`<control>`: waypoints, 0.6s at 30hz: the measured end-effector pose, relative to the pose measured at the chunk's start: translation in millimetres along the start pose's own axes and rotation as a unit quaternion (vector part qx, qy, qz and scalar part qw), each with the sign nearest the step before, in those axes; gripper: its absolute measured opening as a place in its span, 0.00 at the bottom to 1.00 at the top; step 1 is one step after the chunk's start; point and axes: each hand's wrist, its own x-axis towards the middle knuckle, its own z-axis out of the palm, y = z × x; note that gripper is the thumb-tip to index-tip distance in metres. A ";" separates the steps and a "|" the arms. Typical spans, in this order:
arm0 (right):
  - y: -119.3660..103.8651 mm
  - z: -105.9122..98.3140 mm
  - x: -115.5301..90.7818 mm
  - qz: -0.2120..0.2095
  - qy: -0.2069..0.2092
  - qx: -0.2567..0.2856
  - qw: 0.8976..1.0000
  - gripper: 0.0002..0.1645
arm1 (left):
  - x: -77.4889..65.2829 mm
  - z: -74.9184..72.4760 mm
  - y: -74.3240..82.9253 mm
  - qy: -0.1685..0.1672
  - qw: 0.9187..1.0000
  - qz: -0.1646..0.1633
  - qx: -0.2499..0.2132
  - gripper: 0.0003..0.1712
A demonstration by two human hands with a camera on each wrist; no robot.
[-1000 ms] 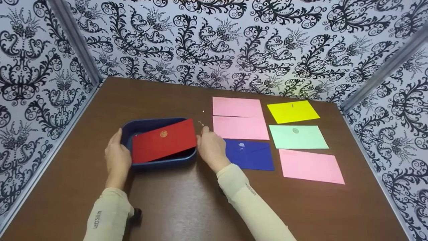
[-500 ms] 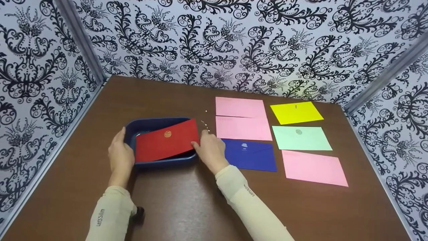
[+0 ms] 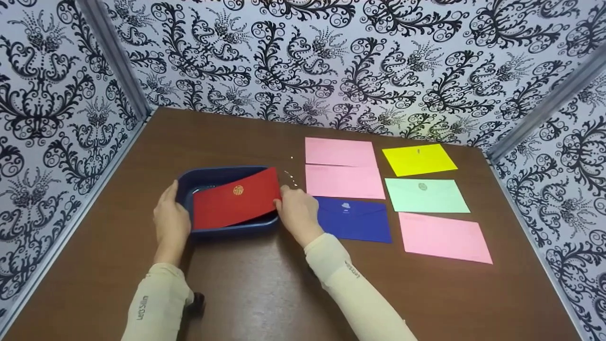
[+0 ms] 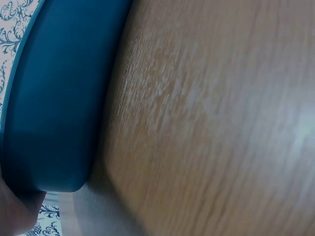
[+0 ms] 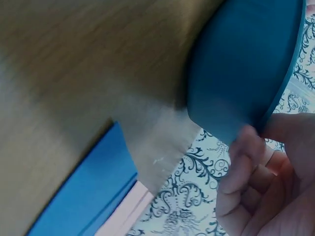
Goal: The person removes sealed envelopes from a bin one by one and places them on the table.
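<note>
A blue plastic tub [image 3: 227, 231] stands on the left half of the table, with a red envelope [image 3: 236, 203] lying slantwise in it. The envelope bears a round gold emblem, and its far right corner reaches over the rim. My left hand [image 3: 171, 213] holds the tub's left end; only part of that hand shows low in the left wrist view. At the opposite end my right hand [image 3: 298, 210] grips the tub's wall, thumb at the rim beside the envelope's right edge. Its other fingers [image 5: 241, 177] curl outside the tub in the right wrist view.
Right of the tub lie a dark blue envelope [image 3: 355, 222], two pink envelopes [image 3: 343, 181] edge to edge, a yellow one [image 3: 420, 160], a mint green one [image 3: 427, 199] and another pink one [image 3: 445, 239]. Patterned walls [image 3: 307, 61] enclose the brown table [image 3: 246, 293].
My right thumb has come up over the rim to the red envelope's right edge, then drawn back slightly. The envelope has shifted slightly within the tub. The left hand keeps its place.
</note>
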 end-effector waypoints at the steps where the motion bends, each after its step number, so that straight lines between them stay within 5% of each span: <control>1: 1.4 -0.2 0.0 -0.003 0.000 0.014 1.000 0.12 | 0.1 0.5 -0.2 0.002 1.000 0.002 0.000 0.33; 8: 16.6 3.4 0.7 -0.016 0.027 0.183 0.983 0.16 | 0.2 0.6 -0.5 0.011 1.000 0.009 0.004 0.32; 15: 23.9 2.1 3.3 -0.037 0.083 0.342 0.935 0.14 | -0.1 0.2 0.2 0.005 1.000 0.007 0.006 0.33; 18: 24.2 1.3 4.9 -0.031 0.080 0.431 0.898 0.12 | -0.5 0.4 0.2 0.005 1.000 0.010 0.003 0.33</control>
